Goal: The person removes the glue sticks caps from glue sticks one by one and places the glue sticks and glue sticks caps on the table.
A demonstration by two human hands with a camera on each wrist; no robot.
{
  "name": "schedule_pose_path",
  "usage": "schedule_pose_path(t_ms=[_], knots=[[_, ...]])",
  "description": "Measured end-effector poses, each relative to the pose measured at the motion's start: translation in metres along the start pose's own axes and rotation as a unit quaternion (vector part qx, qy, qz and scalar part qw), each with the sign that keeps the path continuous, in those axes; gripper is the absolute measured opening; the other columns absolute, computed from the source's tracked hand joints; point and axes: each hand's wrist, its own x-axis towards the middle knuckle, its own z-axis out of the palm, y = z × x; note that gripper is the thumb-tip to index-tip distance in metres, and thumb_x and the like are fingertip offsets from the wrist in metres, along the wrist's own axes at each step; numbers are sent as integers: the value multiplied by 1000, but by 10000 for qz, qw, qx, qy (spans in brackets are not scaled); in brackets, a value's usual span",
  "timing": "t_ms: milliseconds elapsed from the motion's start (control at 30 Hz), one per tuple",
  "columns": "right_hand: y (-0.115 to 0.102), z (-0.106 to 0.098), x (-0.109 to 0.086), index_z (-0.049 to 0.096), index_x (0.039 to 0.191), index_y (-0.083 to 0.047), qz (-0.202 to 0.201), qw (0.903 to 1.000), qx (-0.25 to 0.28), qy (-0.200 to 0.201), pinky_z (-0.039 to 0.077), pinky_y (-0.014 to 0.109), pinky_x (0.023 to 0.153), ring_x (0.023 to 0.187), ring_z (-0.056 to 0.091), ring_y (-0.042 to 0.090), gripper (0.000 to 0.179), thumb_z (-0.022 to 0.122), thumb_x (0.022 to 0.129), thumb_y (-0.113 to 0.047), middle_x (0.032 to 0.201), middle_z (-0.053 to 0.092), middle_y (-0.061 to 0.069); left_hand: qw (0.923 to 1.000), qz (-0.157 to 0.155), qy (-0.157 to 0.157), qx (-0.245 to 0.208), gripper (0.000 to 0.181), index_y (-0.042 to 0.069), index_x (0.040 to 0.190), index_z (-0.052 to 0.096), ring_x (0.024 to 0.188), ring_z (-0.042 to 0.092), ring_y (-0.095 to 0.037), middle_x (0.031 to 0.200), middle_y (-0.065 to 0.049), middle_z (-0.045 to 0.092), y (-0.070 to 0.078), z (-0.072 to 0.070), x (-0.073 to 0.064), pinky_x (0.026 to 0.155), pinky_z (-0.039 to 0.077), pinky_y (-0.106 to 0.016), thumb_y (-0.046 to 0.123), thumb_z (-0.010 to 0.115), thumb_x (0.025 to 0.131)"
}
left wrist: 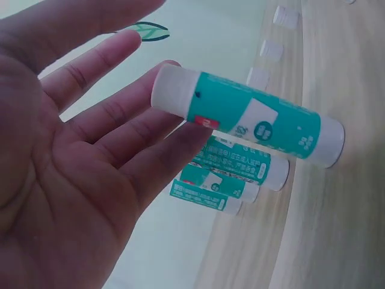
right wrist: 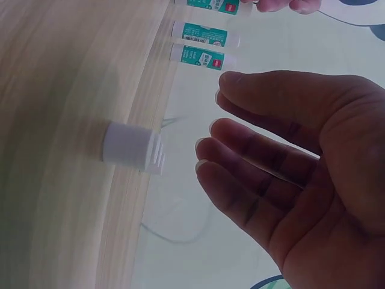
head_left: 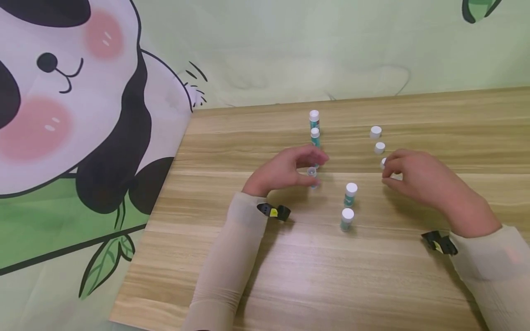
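Note:
A glue stick [left wrist: 255, 114] with a teal label stands upright on the table, its top uncapped. My left hand [head_left: 285, 170] is held around it, thumb on the near side and fingers beyond, relaxed and not closed. In the left wrist view its fingers stretch out by the stick's top. Behind it, more glue sticks [head_left: 314, 123] stand in a row, partly hidden by the left hand. On the right, my right hand [head_left: 426, 179] hovers by a row of small white caps [head_left: 375, 132], its fingers loosely bent and holding nothing. The nearest cap [right wrist: 129, 144] lies just beyond its fingertips.
Two capped glue sticks [head_left: 350, 194] stand between the hands, closer to me. The wood-grain table [head_left: 314, 285] ends at the back against a pale green cloth [head_left: 290, 50] printed with a panda.

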Motion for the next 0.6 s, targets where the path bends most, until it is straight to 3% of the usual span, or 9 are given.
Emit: schedule_pose_path(t_ms=[367,600], knots=[[-5,-2,1,72,79,-11,-128,9998,0,147,52,46,76,83,64,26,3,74,81,-11,97,67,10,9995,216,95,210,47,10,124,58,122,57,-25,130,-9,59,10,2,-2,107,43,-29,13,78,82],[-9,-3,1,71,78,-13,-198,9995,-10,227,51,41,69,75,61,20,5,74,81,-11,93,67,6,9983,388,170,390,45,10,123,60,116,60,-16,125,-2,62,16,4,-4,105,43,-22,14,78,82]])
